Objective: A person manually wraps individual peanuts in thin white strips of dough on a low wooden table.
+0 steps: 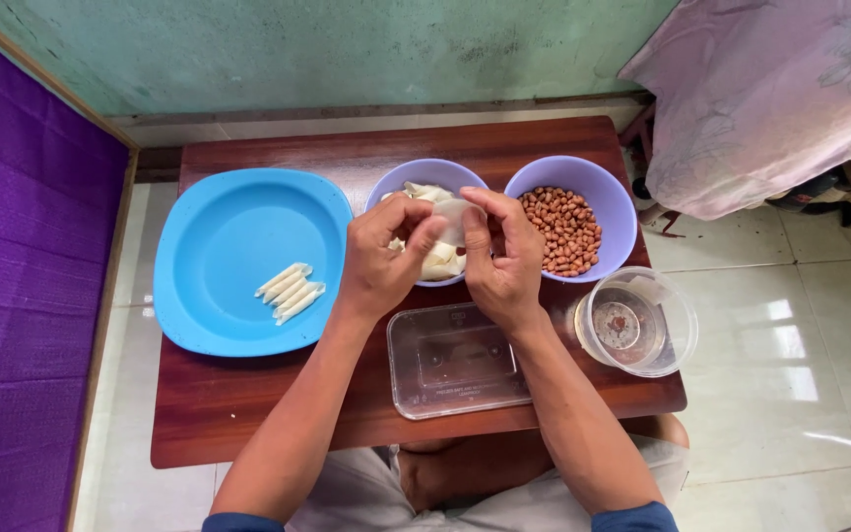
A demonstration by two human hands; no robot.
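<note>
The desk (248,424) is a small reddish-brown wooden one, set against a pale green wall with tiled floor around it. On its left sits a big blue plate (219,212) with a few thin white rolls (290,292) lying side by side near the plate's right rim, their long axes running from near-left to far-right. At the far middle stands a purple bowl (404,179) of white wrappers, and just right of it a second purple bowl (598,192) full of peanuts (563,229). Near the middle lies a clear rectangular tub (450,369), empty, and at the right a clear round cup (642,325) with a little water.

Both hands meet above the near rim of the wrapper bowl. The left hand (381,258) and the right hand (499,251) pinch one white wrapper (451,219) between them, fingers curled in close around it, thumbs and forefingers pressed on its edges. The wrapper sits at the fingertips, between the hands, neither hand nearer than the other.

The peanuts lie just right of the right hand; the plate and its rolls lie to the left, just beside the left hand.
</note>
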